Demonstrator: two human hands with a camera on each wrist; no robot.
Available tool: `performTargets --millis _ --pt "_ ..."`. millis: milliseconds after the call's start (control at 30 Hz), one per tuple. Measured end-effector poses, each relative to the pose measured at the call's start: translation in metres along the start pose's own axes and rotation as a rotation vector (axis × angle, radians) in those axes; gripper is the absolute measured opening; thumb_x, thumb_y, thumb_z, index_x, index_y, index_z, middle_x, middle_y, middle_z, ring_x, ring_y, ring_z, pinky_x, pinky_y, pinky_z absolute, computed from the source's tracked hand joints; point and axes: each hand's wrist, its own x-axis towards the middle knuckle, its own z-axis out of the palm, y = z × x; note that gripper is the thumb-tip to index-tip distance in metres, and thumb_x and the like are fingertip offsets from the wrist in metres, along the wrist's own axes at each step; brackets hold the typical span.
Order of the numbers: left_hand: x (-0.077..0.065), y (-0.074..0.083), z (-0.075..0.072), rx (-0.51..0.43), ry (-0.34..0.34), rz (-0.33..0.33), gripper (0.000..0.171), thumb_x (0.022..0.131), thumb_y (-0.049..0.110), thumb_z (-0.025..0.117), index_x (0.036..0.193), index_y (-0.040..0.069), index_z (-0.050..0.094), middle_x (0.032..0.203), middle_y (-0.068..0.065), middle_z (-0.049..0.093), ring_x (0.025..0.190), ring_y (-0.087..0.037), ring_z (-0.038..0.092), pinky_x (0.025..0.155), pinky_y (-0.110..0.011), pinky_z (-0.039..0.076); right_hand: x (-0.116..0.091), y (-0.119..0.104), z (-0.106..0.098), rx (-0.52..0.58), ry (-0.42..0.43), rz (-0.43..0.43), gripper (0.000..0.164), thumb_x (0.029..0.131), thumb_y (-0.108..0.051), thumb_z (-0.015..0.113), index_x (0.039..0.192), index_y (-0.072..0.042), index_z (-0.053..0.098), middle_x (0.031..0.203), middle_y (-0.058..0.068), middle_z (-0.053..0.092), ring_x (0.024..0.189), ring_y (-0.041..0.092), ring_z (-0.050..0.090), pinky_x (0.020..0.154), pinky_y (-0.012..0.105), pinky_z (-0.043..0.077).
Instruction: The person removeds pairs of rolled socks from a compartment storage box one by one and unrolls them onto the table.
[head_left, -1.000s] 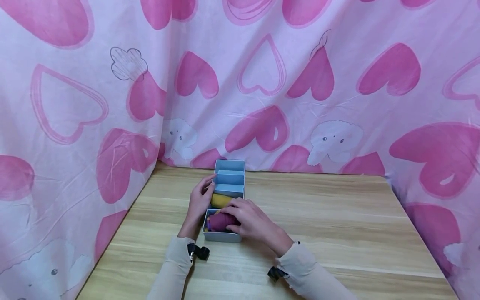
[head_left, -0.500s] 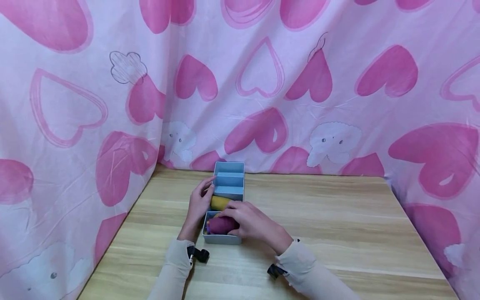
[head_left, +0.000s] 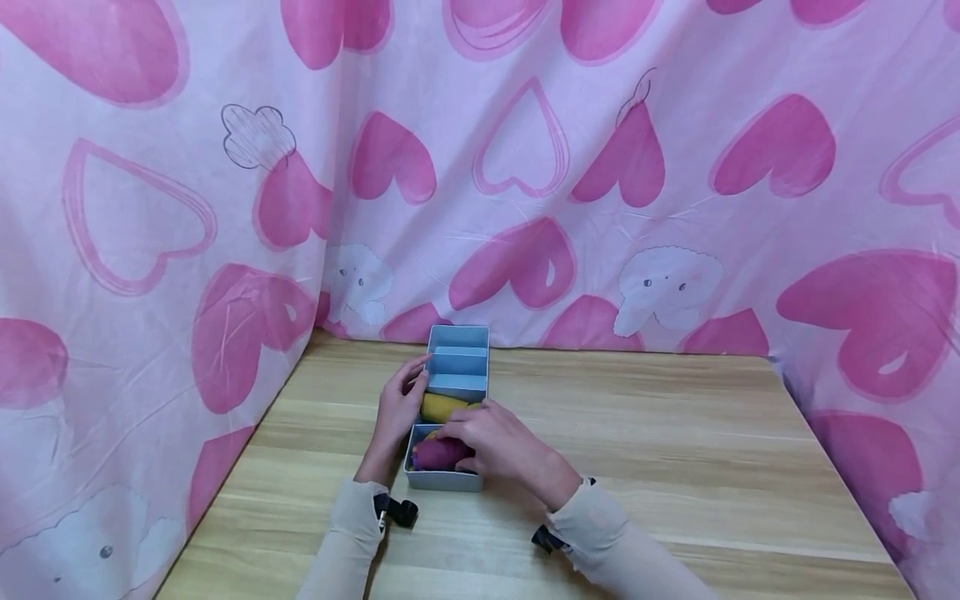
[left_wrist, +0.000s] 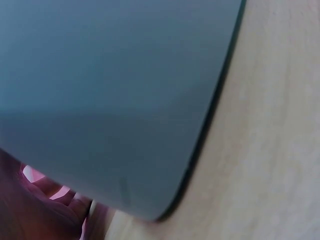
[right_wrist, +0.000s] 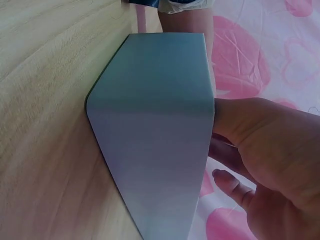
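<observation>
My right hand [head_left: 517, 446] grips a maroon roll [head_left: 437, 455], its fingers curled over the top. The roll lies across the near blue-grey box [head_left: 444, 481], low between its walls, with a bit of purple and yellow at its left end. A mustard-yellow roll [head_left: 442, 407] shows just beyond, partly covered by my right fingers. My left hand [head_left: 397, 404] rests against the left side of the far light-blue box section [head_left: 459, 382], fingertips at its rim. In the right wrist view my right hand [right_wrist: 275, 155] reaches over the box wall [right_wrist: 150, 150], its fingertips partly hidden.
The far section has dividers [head_left: 460, 352] forming narrow compartments and stands near the back edge of the wooden table [head_left: 660, 450]. A pink heart-patterned curtain [head_left: 525, 167] hangs behind and along both sides.
The maroon roll has settled slightly lower in the near box under my right hand, and more of the yellow roll shows. My left hand stays at the side; the head view shifts slightly.
</observation>
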Motion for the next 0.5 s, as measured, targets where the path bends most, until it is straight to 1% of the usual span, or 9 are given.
performTargets --millis 100,167,200,333,500 --pt "0.006 -0.014 -0.001 0.007 0.004 0.014 0.039 0.113 0.024 0.058 0.151 0.020 0.064 0.161 -0.010 0.058 0.149 -0.039 0.054 0.123 -0.062 0.043 0.001 0.000 -0.001 -0.012 -0.009 -0.011 0.046 0.089 -0.039 0.091 0.131 -0.028 0.078 0.123 -0.010 0.078 0.112 0.008 0.071 0.101 0.037 0.057" --pt "0.010 -0.023 -0.001 0.011 0.008 0.024 0.038 0.113 0.027 0.059 0.150 0.024 0.065 0.160 -0.007 0.058 0.149 -0.037 0.054 0.123 -0.062 0.043 0.002 0.001 -0.001 -0.011 -0.020 -0.009 0.044 0.089 -0.039 0.091 0.130 -0.028 0.079 0.122 -0.010 0.079 0.109 0.007 0.072 0.096 0.034 0.059" --pt "0.009 -0.023 0.000 0.012 0.013 0.034 0.037 0.113 0.028 0.059 0.149 0.025 0.066 0.159 -0.006 0.060 0.148 -0.036 0.055 0.122 -0.061 0.044 0.002 0.001 -0.002 -0.010 -0.025 -0.008 0.043 0.089 -0.039 0.091 0.129 -0.029 0.079 0.122 -0.011 0.079 0.107 0.006 0.073 0.093 0.031 0.060" --pt "0.009 -0.024 0.000 0.022 0.024 0.047 0.036 0.112 0.028 0.060 0.147 0.026 0.067 0.155 -0.002 0.062 0.145 -0.036 0.058 0.120 -0.061 0.046 0.004 0.001 -0.006 0.017 -0.062 0.011 0.043 0.088 -0.037 0.092 0.128 -0.031 0.080 0.118 -0.011 0.080 0.099 0.005 0.074 0.080 0.026 0.061" --pt "0.011 -0.025 0.000 0.029 0.025 0.050 0.036 0.113 0.027 0.058 0.148 0.026 0.067 0.154 -0.002 0.064 0.145 -0.035 0.058 0.120 -0.061 0.047 0.007 0.000 -0.009 0.034 -0.099 0.030 0.043 0.087 -0.035 0.093 0.128 -0.031 0.080 0.118 -0.011 0.080 0.098 0.005 0.072 0.076 0.026 0.060"
